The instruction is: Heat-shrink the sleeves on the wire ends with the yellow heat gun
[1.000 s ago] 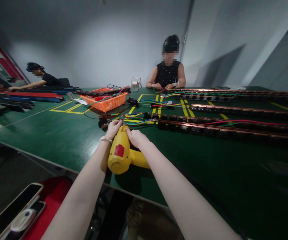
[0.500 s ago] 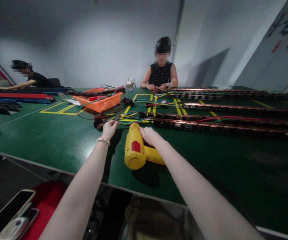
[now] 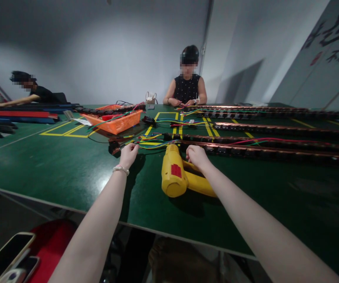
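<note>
My left hand is closed in a pinch on thin wires beside a black connector end. Fingertips cover the exact spot of the hold. A yellow heat gun with a red label lies on the green table, its nozzle pointing at the wire bundle. My right hand is closed, just right of the gun's nozzle and above its handle; whatever its curled fingers hold, if anything, is hidden. Beyond it run long dark copper-edged strips, to which the coloured wires lead.
An orange basket with wires stands behind my left hand. More strips lie farther back. One person sits opposite, another at far left. Phones rest on a red seat below the table edge.
The heat gun has shifted to the right along with my right hand, which is now a little apart from its body. My left hand keeps its place at the wires.
</note>
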`<state>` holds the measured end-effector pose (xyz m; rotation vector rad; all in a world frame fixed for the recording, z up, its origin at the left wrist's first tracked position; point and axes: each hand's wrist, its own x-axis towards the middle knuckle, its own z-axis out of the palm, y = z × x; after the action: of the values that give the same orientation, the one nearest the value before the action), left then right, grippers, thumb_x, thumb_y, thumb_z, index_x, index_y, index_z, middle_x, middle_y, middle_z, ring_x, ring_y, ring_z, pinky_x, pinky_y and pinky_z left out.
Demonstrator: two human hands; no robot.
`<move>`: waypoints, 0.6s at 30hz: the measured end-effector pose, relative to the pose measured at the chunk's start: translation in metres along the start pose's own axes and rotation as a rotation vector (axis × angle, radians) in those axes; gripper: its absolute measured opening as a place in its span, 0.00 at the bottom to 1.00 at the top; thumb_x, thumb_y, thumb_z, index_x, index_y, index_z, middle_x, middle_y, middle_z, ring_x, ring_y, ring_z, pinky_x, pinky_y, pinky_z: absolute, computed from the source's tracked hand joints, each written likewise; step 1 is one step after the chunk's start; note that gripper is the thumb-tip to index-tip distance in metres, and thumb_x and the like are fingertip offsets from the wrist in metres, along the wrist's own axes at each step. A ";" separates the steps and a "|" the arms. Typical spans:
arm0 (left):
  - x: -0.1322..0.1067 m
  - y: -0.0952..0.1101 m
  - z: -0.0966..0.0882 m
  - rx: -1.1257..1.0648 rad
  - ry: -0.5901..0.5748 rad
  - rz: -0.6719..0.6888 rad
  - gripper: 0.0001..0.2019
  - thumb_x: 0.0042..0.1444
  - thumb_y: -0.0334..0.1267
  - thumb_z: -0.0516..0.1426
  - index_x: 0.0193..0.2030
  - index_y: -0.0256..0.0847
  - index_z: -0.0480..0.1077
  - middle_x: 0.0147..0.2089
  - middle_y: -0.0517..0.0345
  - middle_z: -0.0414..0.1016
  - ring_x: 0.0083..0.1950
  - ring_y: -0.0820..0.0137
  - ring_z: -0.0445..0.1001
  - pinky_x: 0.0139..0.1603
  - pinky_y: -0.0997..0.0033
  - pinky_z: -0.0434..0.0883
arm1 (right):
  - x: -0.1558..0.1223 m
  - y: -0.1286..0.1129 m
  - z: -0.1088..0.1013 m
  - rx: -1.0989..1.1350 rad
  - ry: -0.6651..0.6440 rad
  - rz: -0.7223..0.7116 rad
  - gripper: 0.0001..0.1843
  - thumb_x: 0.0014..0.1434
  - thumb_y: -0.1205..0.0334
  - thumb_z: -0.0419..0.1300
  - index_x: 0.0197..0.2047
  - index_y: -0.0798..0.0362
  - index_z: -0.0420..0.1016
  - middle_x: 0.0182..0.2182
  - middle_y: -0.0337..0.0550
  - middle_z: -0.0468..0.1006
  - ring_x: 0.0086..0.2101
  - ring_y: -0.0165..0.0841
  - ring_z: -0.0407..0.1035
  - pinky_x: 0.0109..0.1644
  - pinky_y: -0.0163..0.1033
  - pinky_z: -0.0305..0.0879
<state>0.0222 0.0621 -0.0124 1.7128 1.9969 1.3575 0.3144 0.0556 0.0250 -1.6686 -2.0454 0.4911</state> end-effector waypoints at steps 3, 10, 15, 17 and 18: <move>-0.001 0.000 0.002 0.004 -0.005 -0.013 0.15 0.54 0.47 0.50 0.27 0.39 0.69 0.24 0.55 0.73 0.29 0.68 0.70 0.32 0.71 0.61 | 0.000 0.000 0.001 0.002 -0.010 -0.039 0.14 0.64 0.55 0.54 0.38 0.58 0.72 0.36 0.41 0.75 0.36 0.31 0.71 0.43 0.42 0.69; -0.003 0.004 0.002 0.051 -0.014 -0.031 0.15 0.55 0.45 0.49 0.27 0.39 0.69 0.25 0.54 0.73 0.30 0.68 0.70 0.32 0.72 0.60 | -0.003 -0.004 0.002 -0.066 -0.057 -0.044 0.14 0.63 0.54 0.54 0.39 0.57 0.72 0.37 0.42 0.75 0.38 0.32 0.70 0.45 0.44 0.67; -0.004 0.005 0.003 0.057 -0.013 -0.035 0.15 0.55 0.45 0.49 0.28 0.39 0.70 0.26 0.54 0.74 0.30 0.68 0.70 0.32 0.72 0.60 | -0.007 -0.011 -0.002 -0.149 -0.086 -0.002 0.15 0.64 0.55 0.50 0.41 0.55 0.72 0.41 0.45 0.75 0.41 0.35 0.69 0.45 0.45 0.65; -0.004 0.005 0.003 0.055 -0.010 -0.039 0.15 0.55 0.45 0.49 0.28 0.39 0.70 0.26 0.54 0.74 0.29 0.68 0.70 0.31 0.72 0.60 | -0.011 -0.014 -0.004 -0.188 -0.091 0.018 0.15 0.64 0.57 0.46 0.41 0.52 0.73 0.42 0.46 0.75 0.43 0.38 0.69 0.44 0.45 0.64; -0.003 0.004 0.004 0.053 -0.010 -0.042 0.15 0.55 0.45 0.49 0.28 0.39 0.70 0.26 0.54 0.74 0.29 0.68 0.70 0.31 0.72 0.60 | -0.012 -0.015 -0.005 -0.207 -0.092 0.031 0.16 0.63 0.58 0.45 0.42 0.51 0.73 0.43 0.47 0.76 0.44 0.40 0.69 0.43 0.45 0.64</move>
<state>0.0286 0.0608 -0.0128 1.6866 2.0693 1.2913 0.3073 0.0404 0.0359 -1.8291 -2.2040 0.3841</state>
